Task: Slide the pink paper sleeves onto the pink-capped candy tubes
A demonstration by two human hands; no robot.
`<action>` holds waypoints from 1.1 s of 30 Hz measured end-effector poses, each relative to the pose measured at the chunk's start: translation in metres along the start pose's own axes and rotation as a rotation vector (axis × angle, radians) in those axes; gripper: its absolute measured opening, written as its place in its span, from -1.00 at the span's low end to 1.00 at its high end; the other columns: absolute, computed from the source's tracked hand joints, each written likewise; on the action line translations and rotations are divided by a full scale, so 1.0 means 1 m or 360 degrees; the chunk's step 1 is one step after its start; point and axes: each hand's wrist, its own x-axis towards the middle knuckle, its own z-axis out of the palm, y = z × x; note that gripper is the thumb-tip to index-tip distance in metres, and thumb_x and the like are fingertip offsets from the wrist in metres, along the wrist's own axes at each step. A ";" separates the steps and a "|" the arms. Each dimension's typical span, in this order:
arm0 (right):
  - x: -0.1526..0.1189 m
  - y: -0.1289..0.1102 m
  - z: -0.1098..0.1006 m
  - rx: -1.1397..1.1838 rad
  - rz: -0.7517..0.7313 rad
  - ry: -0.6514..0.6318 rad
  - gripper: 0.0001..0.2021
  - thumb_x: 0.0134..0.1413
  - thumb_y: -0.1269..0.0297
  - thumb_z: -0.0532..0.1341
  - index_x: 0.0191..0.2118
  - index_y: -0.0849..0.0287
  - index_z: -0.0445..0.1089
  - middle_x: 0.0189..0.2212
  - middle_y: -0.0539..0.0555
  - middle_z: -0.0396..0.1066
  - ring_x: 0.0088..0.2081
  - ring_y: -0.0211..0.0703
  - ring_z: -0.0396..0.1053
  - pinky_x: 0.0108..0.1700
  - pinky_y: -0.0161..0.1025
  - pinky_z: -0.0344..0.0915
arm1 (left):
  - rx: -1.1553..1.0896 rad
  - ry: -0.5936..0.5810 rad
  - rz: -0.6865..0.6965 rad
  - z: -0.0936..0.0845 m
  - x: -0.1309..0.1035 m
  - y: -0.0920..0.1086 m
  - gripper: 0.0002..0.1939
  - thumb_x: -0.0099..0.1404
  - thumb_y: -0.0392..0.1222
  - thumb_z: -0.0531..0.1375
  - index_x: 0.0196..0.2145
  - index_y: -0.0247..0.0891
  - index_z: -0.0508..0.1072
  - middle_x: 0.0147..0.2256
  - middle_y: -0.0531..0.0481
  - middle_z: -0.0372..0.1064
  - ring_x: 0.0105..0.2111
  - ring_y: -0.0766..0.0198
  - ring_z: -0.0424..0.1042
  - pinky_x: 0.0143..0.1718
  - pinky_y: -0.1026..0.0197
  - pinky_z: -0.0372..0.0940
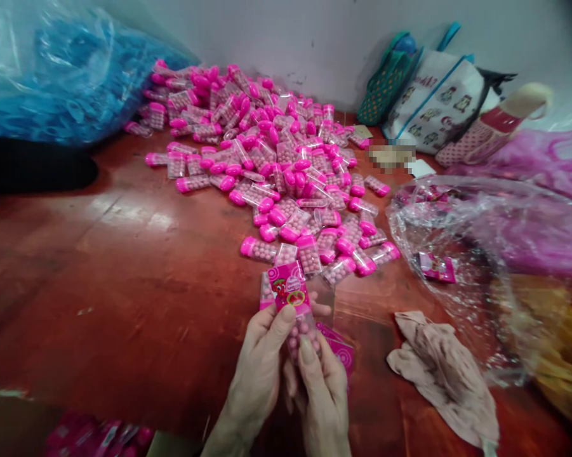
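Both my hands meet at the lower middle, over the table. Between them is a clear candy box (303,329) filled with pink balls, with a pink printed label sleeve (286,285) over its upper end. My left hand (261,349) presses its thumb on the sleeve. My right hand (319,381) grips the lower part of the box, thumb on its face. Another candy box (265,289) shows just behind the sleeve; whether my left fingers also hold it, I cannot tell. Several flat pink labels (340,353) show beside my right hand.
A large heap of pink-capped candy boxes (276,152) spreads over the red table (124,285). A blue-filled plastic bag (66,76) stands back left. At right lie a clear plastic bag (461,317) and a crumpled cloth (447,374). A carton (16,419) sits at the lower left.
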 end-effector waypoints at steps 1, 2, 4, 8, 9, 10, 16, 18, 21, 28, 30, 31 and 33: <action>-0.002 0.002 0.000 -0.0050 -0.0050 0.0016 -0.74 0.02 0.05 0.23 -0.41 0.18 0.40 -0.59 -0.05 0.31 -0.60 -0.35 0.25 -0.55 -0.43 0.23 | 0.0007 -0.0006 0.0013 0.001 0.000 0.001 -0.67 0.24 -0.08 0.14 -0.14 -0.35 0.48 -0.32 -0.13 0.50 -0.70 0.49 0.18 -0.74 0.40 0.08; -0.003 0.004 -0.001 -0.0113 -0.0095 0.0053 -0.74 0.02 0.06 0.22 -0.37 0.18 0.41 -0.51 0.00 0.37 -0.50 -0.28 0.33 -0.46 -0.39 0.29 | 0.0013 -0.0004 0.0033 0.001 -0.001 0.002 -0.69 0.25 -0.10 0.13 -0.13 -0.33 0.47 -0.30 -0.12 0.50 -0.68 0.48 0.21 -0.70 0.39 0.11; -0.007 0.009 -0.005 -0.0247 -0.0144 0.0166 -0.71 0.03 0.05 0.21 -0.24 0.16 0.41 -0.34 0.08 0.43 -0.32 -0.16 0.39 -0.32 -0.32 0.33 | 0.0026 -0.0026 0.0051 0.002 -0.004 0.001 -0.69 0.27 -0.12 0.11 -0.10 -0.29 0.46 -0.25 -0.11 0.49 -0.60 0.45 0.29 -0.60 0.38 0.19; -0.011 0.016 -0.012 -0.0410 -0.0184 0.0341 -0.60 0.01 0.01 0.22 -0.08 0.14 0.36 -0.20 0.13 0.43 -0.19 -0.06 0.38 -0.31 -0.31 0.34 | 0.0181 -0.0112 0.0001 0.002 -0.009 -0.005 -0.69 0.28 -0.12 0.10 -0.13 -0.33 0.48 -0.17 -0.17 0.47 -0.44 0.36 0.38 -0.38 0.31 0.28; -0.011 0.016 -0.012 -0.0427 -0.0196 0.0355 -0.59 0.00 0.01 0.22 -0.08 0.15 0.37 -0.21 0.13 0.43 -0.19 -0.06 0.38 -0.31 -0.31 0.34 | 0.0217 -0.0125 -0.0010 0.002 -0.010 -0.006 -0.69 0.29 -0.12 0.09 -0.15 -0.34 0.50 -0.13 -0.19 0.46 -0.42 0.33 0.39 -0.36 0.29 0.28; -0.010 0.016 -0.012 -0.0443 -0.0204 0.0360 -0.60 0.01 0.01 0.21 -0.09 0.15 0.38 -0.22 0.13 0.44 -0.20 -0.06 0.38 -0.31 -0.32 0.34 | 0.0237 -0.0132 -0.0011 0.001 -0.010 -0.007 -0.69 0.29 -0.11 0.08 -0.17 -0.34 0.50 -0.09 -0.20 0.43 -0.38 0.29 0.39 -0.34 0.26 0.29; -0.002 -0.008 -0.008 -0.0664 -0.0306 0.0171 -0.70 0.12 0.06 0.13 -0.22 0.17 0.45 -0.40 0.08 0.44 -0.38 -0.15 0.38 -0.36 -0.32 0.31 | 0.0116 -0.0149 0.0026 -0.003 -0.010 -0.009 -0.70 0.31 -0.16 0.06 -0.09 -0.31 0.46 -0.14 -0.17 0.45 -0.15 0.19 0.37 -0.11 0.20 0.23; 0.000 -0.023 -0.013 -0.0872 -0.0456 0.0090 -0.70 0.13 0.07 0.11 -0.26 0.17 0.46 -0.49 0.04 0.40 -0.48 -0.19 0.32 -0.40 -0.31 0.29 | 0.0090 -0.0148 0.0048 -0.006 -0.010 -0.007 -0.70 0.30 -0.17 0.07 -0.09 -0.31 0.46 -0.16 -0.17 0.45 -0.19 0.19 0.38 -0.16 0.21 0.26; 0.004 -0.045 -0.023 -0.1146 -0.0734 0.0197 -0.78 0.00 0.11 0.24 -0.30 0.15 0.44 -0.46 0.04 0.39 -0.46 -0.20 0.30 -0.37 -0.30 0.29 | 0.0186 -0.0198 0.0085 -0.011 -0.012 -0.005 -0.74 0.29 -0.16 0.09 -0.18 -0.34 0.48 -0.26 -0.15 0.47 -0.34 0.24 0.42 -0.32 0.24 0.30; 0.019 -0.054 -0.032 -0.0528 -0.0041 -0.0062 -0.79 0.07 0.12 0.21 -0.36 0.18 0.39 -0.64 -0.10 0.30 -0.73 -0.40 0.13 -0.70 -0.44 0.08 | 0.0519 -0.0529 -0.0140 -0.006 -0.013 -0.005 -0.87 0.22 -0.20 0.15 -0.31 -0.33 0.39 -0.57 0.04 0.34 -0.57 0.34 0.32 -0.50 0.30 0.23; 0.022 -0.051 -0.032 -0.0403 -0.0074 0.0010 -0.78 0.05 0.13 0.24 -0.41 0.21 0.39 -0.63 -0.09 0.31 -0.67 -0.39 0.18 -0.63 -0.44 0.13 | 0.0586 -0.0514 -0.0122 -0.005 -0.013 -0.007 -0.89 0.22 -0.21 0.15 -0.35 -0.32 0.36 -0.57 0.05 0.31 -0.57 0.36 0.28 -0.50 0.31 0.20; 0.023 -0.050 -0.031 -0.0390 -0.0105 0.0047 -0.78 0.03 0.14 0.25 -0.42 0.22 0.39 -0.62 -0.08 0.31 -0.64 -0.38 0.20 -0.60 -0.44 0.16 | 0.0636 -0.0483 -0.0100 -0.005 -0.013 -0.008 -0.89 0.23 -0.20 0.14 -0.37 -0.31 0.35 -0.58 0.07 0.29 -0.57 0.37 0.26 -0.49 0.32 0.20; 0.023 -0.047 -0.029 -0.0365 -0.0097 0.0056 -0.76 0.02 0.12 0.25 -0.43 0.23 0.39 -0.62 -0.07 0.30 -0.63 -0.37 0.20 -0.60 -0.43 0.17 | 0.0757 -0.0366 -0.0048 -0.005 -0.015 -0.009 -0.85 0.25 -0.15 0.11 -0.41 -0.28 0.35 -0.59 0.09 0.23 -0.57 0.38 0.21 -0.48 0.32 0.18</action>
